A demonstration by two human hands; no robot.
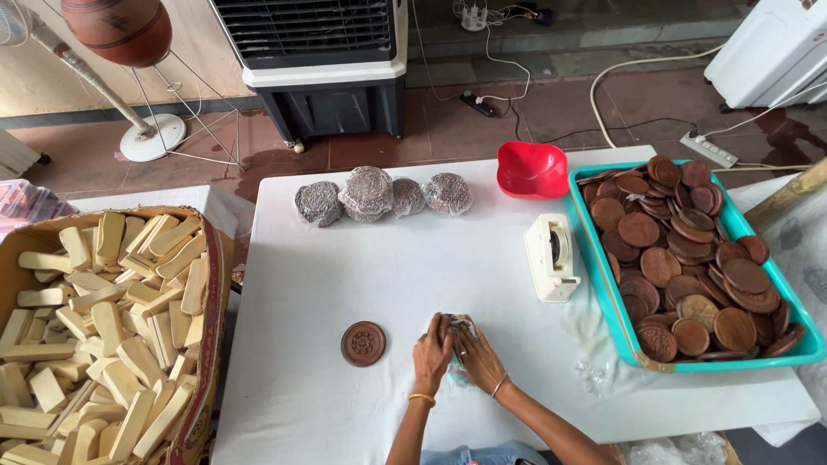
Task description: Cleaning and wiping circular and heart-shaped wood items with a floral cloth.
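Observation:
My left hand (431, 351) and my right hand (476, 355) are pressed together on a small item covered in clear wrap (457, 325) at the near middle of the white table (413, 258). The item is mostly hidden under my fingers. A round carved brown wooden disc (363, 344) lies flat on the table just left of my left hand. Several wrapped bundles (370, 195) sit in a row at the far side of the table.
A teal tray (603, 297) heaped with brown wooden discs stands at the right. Beside it are a cream tape dispenser (551, 257) and a red bowl (531, 170). A cardboard box of pale wooden blocks (103, 327) stands left. An air cooler (319, 60) is behind.

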